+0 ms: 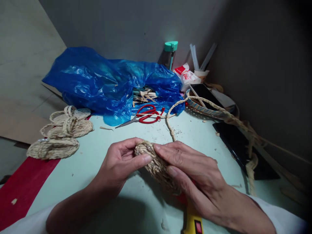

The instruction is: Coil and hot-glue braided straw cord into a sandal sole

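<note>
Both hands grip a small oval piece of woven straw [156, 165], which looks like a little sandal sole, held up over the pale table. My left hand [124, 159] pinches its far left end, thumb on top. Across its right side lies my right hand [195, 172], fingers and thumb closed on it and hiding part of the weave. A braided straw cord [171, 125] rises behind the right hand, loops back and trails off to the right. Below the right hand lies a yellow tool [193, 219], partly covered; its kind cannot be made out.
Woven straw sandals [65, 130] stand on a red strip [29, 185] at the left. Red-handled scissors [142, 116] lie before a blue plastic bag [97, 78] of straw. A phone [206, 94] rests in a basket [202, 109]; a black tablet-like slab [243, 152] lies at right.
</note>
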A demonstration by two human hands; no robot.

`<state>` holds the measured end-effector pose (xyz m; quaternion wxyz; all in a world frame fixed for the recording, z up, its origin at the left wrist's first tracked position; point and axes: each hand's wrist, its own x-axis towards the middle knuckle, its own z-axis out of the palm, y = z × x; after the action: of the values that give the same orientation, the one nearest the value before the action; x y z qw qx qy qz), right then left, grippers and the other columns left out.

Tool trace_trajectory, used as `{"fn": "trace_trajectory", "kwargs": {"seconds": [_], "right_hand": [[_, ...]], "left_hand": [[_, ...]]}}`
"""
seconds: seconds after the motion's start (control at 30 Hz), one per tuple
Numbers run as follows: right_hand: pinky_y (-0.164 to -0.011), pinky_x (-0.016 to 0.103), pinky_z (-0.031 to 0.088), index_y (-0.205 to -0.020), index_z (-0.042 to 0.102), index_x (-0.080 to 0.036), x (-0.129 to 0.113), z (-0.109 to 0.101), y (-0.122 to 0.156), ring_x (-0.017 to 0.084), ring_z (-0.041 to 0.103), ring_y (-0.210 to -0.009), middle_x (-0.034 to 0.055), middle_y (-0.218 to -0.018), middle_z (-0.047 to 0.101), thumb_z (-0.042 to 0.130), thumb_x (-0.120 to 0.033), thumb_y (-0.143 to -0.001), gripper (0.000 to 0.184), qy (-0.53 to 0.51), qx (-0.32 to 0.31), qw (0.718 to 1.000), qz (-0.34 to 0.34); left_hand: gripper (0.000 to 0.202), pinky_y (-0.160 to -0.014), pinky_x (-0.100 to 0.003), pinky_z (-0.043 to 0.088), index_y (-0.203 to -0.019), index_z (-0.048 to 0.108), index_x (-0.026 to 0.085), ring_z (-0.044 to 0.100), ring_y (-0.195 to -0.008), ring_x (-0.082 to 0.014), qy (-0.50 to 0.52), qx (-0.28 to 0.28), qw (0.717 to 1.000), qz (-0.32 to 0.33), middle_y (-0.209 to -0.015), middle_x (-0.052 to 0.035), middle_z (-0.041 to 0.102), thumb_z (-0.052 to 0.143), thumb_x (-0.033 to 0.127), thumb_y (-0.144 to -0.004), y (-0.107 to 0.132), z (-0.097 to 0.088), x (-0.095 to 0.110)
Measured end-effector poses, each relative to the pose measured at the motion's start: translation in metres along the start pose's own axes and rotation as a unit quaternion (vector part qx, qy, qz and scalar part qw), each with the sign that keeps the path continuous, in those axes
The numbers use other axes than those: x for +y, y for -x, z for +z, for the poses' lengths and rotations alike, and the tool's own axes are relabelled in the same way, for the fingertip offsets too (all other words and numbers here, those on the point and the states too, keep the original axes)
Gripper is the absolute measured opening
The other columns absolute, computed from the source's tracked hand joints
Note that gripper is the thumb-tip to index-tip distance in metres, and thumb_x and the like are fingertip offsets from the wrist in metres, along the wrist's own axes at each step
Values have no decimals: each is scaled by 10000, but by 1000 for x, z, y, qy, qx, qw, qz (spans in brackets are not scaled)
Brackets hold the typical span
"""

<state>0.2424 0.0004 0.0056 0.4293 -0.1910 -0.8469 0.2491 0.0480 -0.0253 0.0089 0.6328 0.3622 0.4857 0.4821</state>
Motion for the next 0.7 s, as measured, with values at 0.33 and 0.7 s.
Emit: {"fn": "trace_trajectory", "kwargs": {"seconds": [0.33,0.7], "right_hand": [[-1037,367,574,-1305,637,-116,1,1,2,182,706,-1142,133,-1216,751,536,-47,-946,380,9,-8,1000,1],[-997,407,583,-1361,599,-116,1,-1,-1,213,698,-1148,158,-1255,729,511,-58,-949,425,-7,-10,1000,-10]], "left_hand": [[187,-673,-247,500,-774,768,162,625,-678,-152,5,-22,1000,-4,-714,-27,712,879,283,-684,-2,-4,-1],[221,-687,-254,531,-848,763,160,685,-727,-181,22,-20,999,-13,-756,-42,748,881,245,-683,-1,-3,-1]]}}
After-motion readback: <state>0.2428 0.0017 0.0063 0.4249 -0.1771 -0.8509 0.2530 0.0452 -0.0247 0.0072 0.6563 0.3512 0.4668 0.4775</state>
